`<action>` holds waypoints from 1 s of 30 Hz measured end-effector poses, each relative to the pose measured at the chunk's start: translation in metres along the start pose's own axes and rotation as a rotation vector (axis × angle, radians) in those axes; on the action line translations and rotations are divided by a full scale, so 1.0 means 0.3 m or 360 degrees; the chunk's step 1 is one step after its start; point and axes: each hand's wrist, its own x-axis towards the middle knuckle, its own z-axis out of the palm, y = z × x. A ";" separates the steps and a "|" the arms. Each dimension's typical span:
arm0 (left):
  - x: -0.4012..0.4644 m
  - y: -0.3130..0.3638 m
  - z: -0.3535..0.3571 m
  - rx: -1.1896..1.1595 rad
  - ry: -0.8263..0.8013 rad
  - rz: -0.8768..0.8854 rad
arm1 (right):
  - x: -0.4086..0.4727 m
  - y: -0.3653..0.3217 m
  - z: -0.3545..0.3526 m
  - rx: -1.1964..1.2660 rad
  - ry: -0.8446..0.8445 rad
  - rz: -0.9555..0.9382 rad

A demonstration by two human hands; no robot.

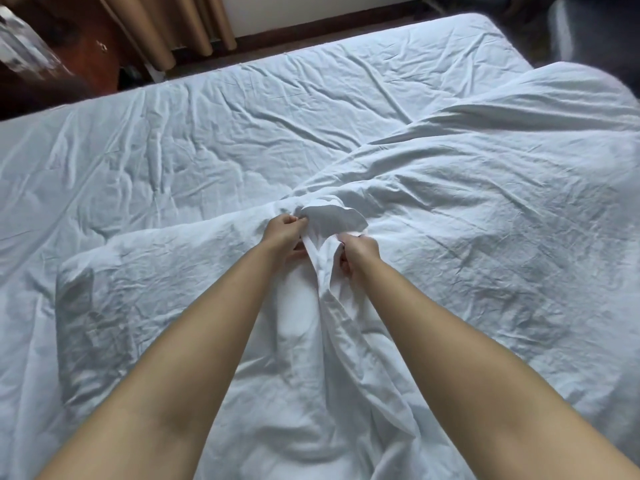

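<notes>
While both bare forearms stretch forward from the bottom edge of the head view, they meet near the middle of the bed, where the left grip (pixel 285 233) and the right grip (pixel 358 252) are both closed on the same bunch of white cloth. That cloth belongs to the white duvet (pixel 450 220), which lies rumpled over the near and right parts of the bed, reaching from the bottom of the view up to the right edge.

The left grip pinches the cloth between thumb and curled fingers just at the left end of a raised flap (pixel 332 220), a loose, rounded tongue of fabric that stands up a little above the rest. The right grip has its fingers curled round a twisted ridge of the same cloth just below and to the right of that flap. The two grips sit near each other, and the ridge of cloth runs down between them toward the person, along the gap between the forearms. Whether the flap is a corner or an opening of the duvet cannot be told.

Beyond and to the left of the duvet, the bottom sheet (pixel 173 133) covers the mattress, white and heavily creased, laid flat out to the far edge. Past that far edge hangs a tan curtain (pixel 166 26) in thick folds, with a pale wall beside it. A piece of dark red-brown wooden furniture (pixel 86 53) stands in the upper left corner. The upper right corner holds a dark, blurred shape that cannot be made out.
</notes>
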 end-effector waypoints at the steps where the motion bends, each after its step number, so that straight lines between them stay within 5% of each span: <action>1: 0.012 -0.002 -0.015 -0.0023 -0.0005 0.0000 | 0.007 -0.016 0.015 -0.0014 0.0012 -0.0060; 6: 0.029 0.068 -0.053 -0.0478 -0.0121 0.0066 | -0.062 -0.214 0.158 0.0445 -0.0256 -0.0486; 11: 0.092 0.159 -0.154 -0.1030 -0.0157 0.0258 | -0.115 -0.361 0.315 0.0388 -0.0568 -0.0643; 16: 0.100 0.004 -0.220 -0.0706 -0.0061 -0.0206 | -0.075 -0.011 0.295 -0.0167 -0.0777 -0.0395; 23: 0.146 -0.099 -0.175 -0.0106 0.0383 0.0101 | -0.125 0.180 0.301 -0.0725 -0.0734 -0.0731; 27: 0.195 -0.055 -0.212 -0.0281 0.0629 0.0054 | -0.152 0.143 0.236 -0.1601 -0.0178 -0.1220; 30: 0.177 -0.015 -0.239 -0.0469 0.0927 0.0116 | -0.185 0.152 0.216 -0.1917 -0.0145 -0.1149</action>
